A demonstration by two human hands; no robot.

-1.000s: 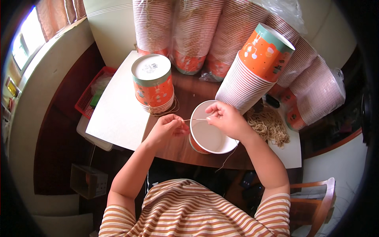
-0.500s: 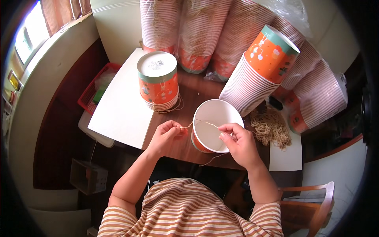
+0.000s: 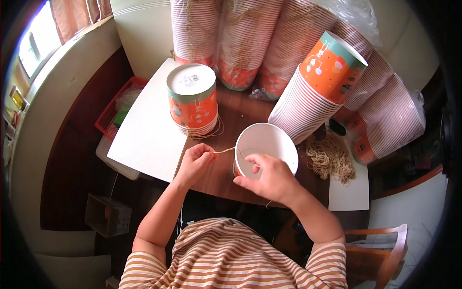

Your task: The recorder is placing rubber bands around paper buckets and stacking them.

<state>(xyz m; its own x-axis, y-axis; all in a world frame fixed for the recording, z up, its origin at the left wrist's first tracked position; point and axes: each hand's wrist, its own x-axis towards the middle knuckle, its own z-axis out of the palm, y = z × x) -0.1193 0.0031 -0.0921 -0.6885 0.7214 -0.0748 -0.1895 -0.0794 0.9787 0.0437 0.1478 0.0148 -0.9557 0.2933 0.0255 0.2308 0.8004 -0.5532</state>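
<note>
A paper bucket, white inside and orange outside, stands with its mouth up at the table's front edge. My left hand is just left of it, thumb and fingers pinching a tan string that runs to the bucket's left rim. Over the front of the bucket's mouth is my right hand, its thumb and forefinger spread apart; its other fingers are partly curled and hard to see. A thin piece of string shows inside the bucket, and another end hangs below my right wrist.
An upside-down stack of orange buckets has loose string round its base. A taller stack leans behind the open bucket. Several plastic-wrapped stacks line the back. A heap of string lies right; a wooden chair stands lower right.
My right hand has let go of the string, moved left over the bucket's mouth and spread its thumb and forefinger. My left hand has shifted slightly left, still pinching the string.
</note>
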